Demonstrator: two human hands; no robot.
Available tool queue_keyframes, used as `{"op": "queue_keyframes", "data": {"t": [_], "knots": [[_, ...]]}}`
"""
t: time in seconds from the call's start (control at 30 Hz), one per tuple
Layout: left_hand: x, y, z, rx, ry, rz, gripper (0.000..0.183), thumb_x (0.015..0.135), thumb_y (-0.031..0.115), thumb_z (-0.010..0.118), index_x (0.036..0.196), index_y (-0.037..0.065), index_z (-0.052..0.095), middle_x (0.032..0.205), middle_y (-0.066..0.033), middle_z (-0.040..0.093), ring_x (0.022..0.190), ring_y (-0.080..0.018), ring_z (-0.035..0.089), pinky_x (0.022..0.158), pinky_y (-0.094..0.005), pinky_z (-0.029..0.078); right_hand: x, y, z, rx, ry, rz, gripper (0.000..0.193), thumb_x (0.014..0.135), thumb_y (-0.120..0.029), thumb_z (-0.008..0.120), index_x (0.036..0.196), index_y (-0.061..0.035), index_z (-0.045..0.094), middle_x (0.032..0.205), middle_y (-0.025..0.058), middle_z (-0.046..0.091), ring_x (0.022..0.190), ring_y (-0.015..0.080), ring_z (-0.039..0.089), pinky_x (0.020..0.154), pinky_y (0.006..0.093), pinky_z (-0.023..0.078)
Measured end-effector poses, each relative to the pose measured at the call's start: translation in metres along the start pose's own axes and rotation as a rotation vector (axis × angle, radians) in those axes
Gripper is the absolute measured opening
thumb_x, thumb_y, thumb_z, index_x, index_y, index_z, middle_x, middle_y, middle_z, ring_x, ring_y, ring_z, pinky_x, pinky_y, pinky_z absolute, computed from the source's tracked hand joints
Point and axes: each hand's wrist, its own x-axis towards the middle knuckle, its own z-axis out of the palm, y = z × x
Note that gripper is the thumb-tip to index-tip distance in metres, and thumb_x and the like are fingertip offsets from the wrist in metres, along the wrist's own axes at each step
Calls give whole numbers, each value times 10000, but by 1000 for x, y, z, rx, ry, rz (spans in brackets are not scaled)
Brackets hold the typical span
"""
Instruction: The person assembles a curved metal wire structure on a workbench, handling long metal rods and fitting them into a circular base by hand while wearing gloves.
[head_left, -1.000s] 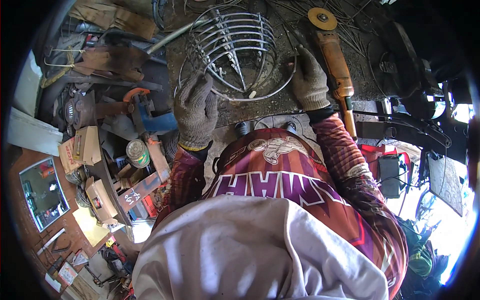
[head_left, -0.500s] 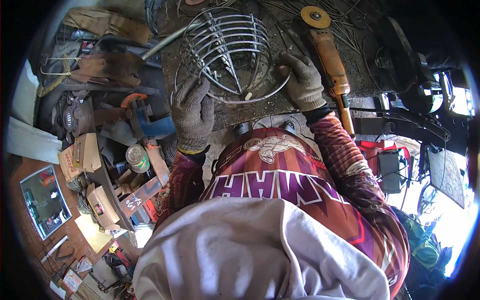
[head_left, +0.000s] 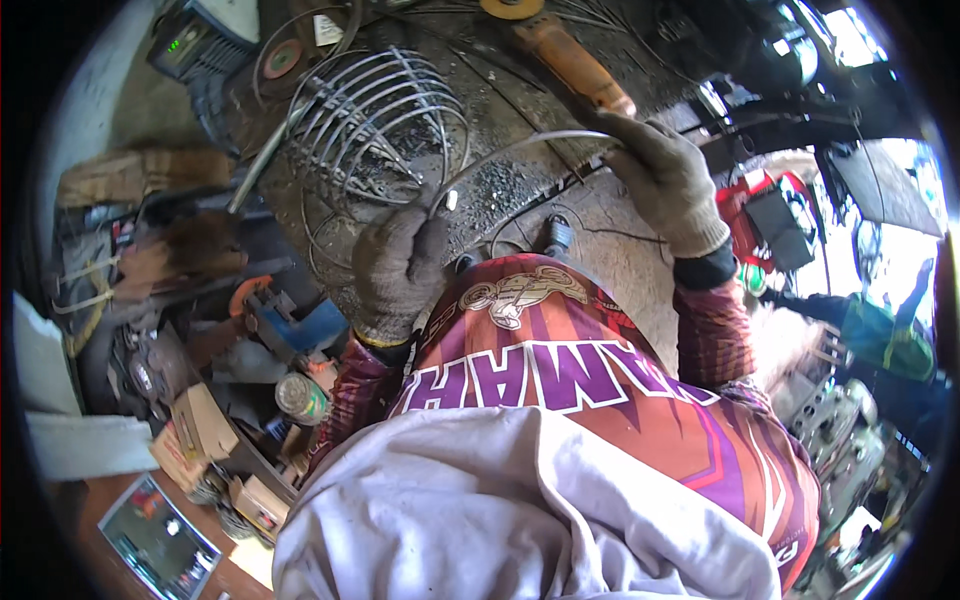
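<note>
My left hand, in a grey knitted glove, is closed at the near end of a thin curved metal rod. The rod arches over to my right hand, gloved alike, with fingers and thumb pinched on its far end. Just beyond my left hand, a cage of bent metal rods lies on the dark workbench, its ribs curving across straight bars. Past my right fingertips lies an orange angle grinder with a tan disc. My fingers partly hide both rod ends.
Left of the bench are a blue-and-orange tool, a can and cardboard boxes. A machine with a green display stands at the far left. A loose disc lies beside the cage. Red equipment stands to the right.
My right hand has moved right, and the rod now spans wider between my hands, away from the cage front. The whole view has swung, so the cage and grinder appear further left.
</note>
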Motion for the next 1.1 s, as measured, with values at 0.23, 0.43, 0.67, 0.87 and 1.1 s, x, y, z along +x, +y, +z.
{"op": "queue_keyframes", "data": {"t": [0.23, 0.43, 0.67, 0.87, 1.1], "knots": [[-6, -5, 22, -143, -444, 156, 238, 919, 156, 746, 1110, 14, 732, 912, -198, 735, 811, -375, 721, 700, -450, 566, -147, -24, -11, 392, 64, 614, 260, 1009, -114, 616, 1219, 16, 695, 852, 60, 676, 730, 127, 636, 667, 280, 512], [-19, -19, 20, -138, -422, 45, 211, 959, 102, 704, 1151, 19, 728, 1026, -178, 753, 903, -328, 744, 773, -419, 578, -232, -19, 9, 454, 221, 1004, 285, 1049, -189, 586, 1207, 22, 693, 809, 19, 647, 729, 82, 582, 665, 255, 484], [-22, -14, 23, 143, -477, 9, 188, 981, 91, 667, 1138, 20, 742, 979, -174, 762, 907, -326, 753, 814, -411, 578, -283, 103, 134, 327, 45, 1220, 357, 1032, -290, 612, 1217, 1, 701, 866, 37, 698, 761, 104, 628, 683, 281, 506], [-33, -20, 28, 333, -457, 3, 233, 978, 109, 676, 1193, 29, 720, 984, -187, 740, 883, -359, 731, 768, -434, 574, -266, 148, 203, 247, -389, 1096, 442, 969, -382, 556, 1194, -43, 730, 1161, 227, 723, 1123, 405, 676, 981, 461, 516], [-38, -27, 35, 428, -416, 4, 247, 1019, 179, 630, 1186, 25, 728, 1066, -183, 749, 967, -351, 727, 857, -436, 564, -198, 155, 277, 386, -460, 814, 518, 967, -437, 548, 1233, -21, 701, 1215, 249, 701, 1161, 414, 660, 1022, 485, 497]]}}
